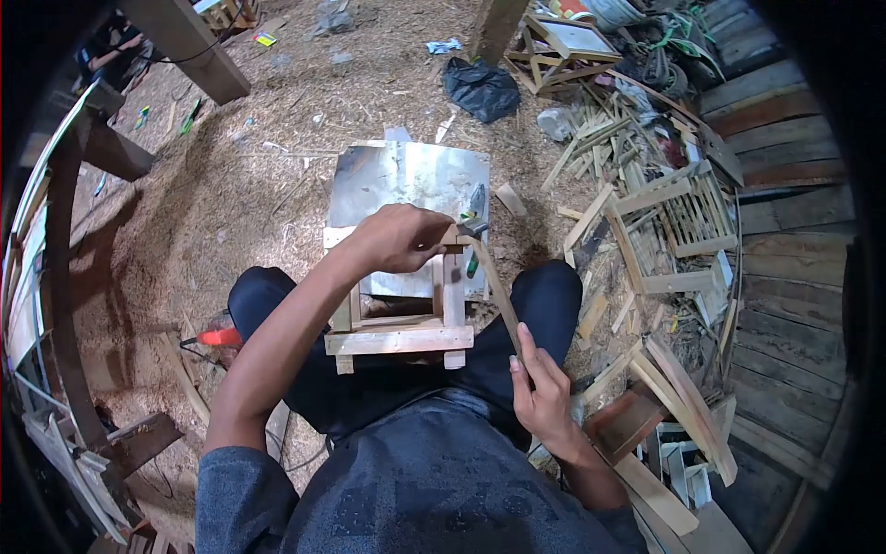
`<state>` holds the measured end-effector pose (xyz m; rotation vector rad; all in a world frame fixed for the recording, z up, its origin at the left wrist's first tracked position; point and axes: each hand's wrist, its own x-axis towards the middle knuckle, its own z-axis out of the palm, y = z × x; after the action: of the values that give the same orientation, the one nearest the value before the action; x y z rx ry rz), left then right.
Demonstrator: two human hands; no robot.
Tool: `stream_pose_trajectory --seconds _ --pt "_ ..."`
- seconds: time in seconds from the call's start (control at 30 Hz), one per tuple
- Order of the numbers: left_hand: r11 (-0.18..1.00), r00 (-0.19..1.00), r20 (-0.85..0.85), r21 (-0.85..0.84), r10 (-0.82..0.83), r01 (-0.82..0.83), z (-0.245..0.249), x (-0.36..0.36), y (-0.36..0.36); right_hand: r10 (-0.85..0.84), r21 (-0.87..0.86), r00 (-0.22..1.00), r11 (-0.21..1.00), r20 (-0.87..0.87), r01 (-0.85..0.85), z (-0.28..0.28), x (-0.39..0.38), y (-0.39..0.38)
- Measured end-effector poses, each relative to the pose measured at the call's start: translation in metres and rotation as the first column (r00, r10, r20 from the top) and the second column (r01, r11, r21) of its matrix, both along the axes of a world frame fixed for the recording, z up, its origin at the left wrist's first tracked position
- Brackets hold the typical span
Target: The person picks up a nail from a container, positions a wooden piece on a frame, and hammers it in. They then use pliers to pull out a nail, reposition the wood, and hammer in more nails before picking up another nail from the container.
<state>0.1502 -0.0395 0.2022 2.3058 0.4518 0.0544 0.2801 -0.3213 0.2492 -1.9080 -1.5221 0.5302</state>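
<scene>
A small wooden frame (399,342) of pale slats stands between my knees, over the near part of a metal sheet. My left hand (399,238) is closed on its far bar, near the right corner, with the fingers curled under and partly hidden. In my right hand (543,392) is a hammer (499,288), held low on its wooden handle. The hammer's metal head is right at the frame's far right corner, close to my left fingertips.
Beneath the frame lies the metal sheet (415,175). A black plastic bag (480,90) sits beyond it on sawdust-covered ground. Wood offcuts (600,138) and slatted frames (651,198) crowd the right side. An orange-red tool (219,338) lies by my left knee; a wooden post (189,46) stands far left.
</scene>
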Motion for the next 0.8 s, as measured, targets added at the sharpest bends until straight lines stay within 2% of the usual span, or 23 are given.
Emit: stream_pose_trajectory --seconds 0.1,0.17,0.2,0.33,0.77,0.8 --pt "1.0 0.998 -0.052 0.007 0.018 -0.018 0.001 0.0 -0.001 0.011 0.017 1.0 1.0 0.014 -0.012 -0.001 -0.002 -0.003" --pt "0.985 0.994 0.026 -0.141 0.109 -0.104 -0.017 -0.001 0.004 0.017 0.015 1.0 1.0 0.02 -0.018 -0.002 -0.003 -0.003" --pt "0.949 0.99 0.008 -0.284 0.144 -0.136 -0.03 0.0 0.008 0.007 -0.005 1.0 1.0 -0.005 -0.007 -0.003 -0.002 -0.003" --pt "0.947 0.988 -0.013 -0.281 0.157 -0.154 -0.016 0.003 0.008 0.0 -0.014 1.0 1.0 0.015 0.0 -0.004 -0.001 -0.004" --pt "0.955 0.994 0.037 -0.285 0.099 -0.085 -0.02 0.002 0.01 0.01 -0.008 1.0 1.0 -0.009 -0.01 0.001 -0.003 0.002" --pt "0.967 0.997 -0.012 -0.244 0.077 -0.078 -0.016 0.002 0.01 0.009 0.045 1.0 0.999 -0.001 -0.009 0.004 -0.004 0.002"
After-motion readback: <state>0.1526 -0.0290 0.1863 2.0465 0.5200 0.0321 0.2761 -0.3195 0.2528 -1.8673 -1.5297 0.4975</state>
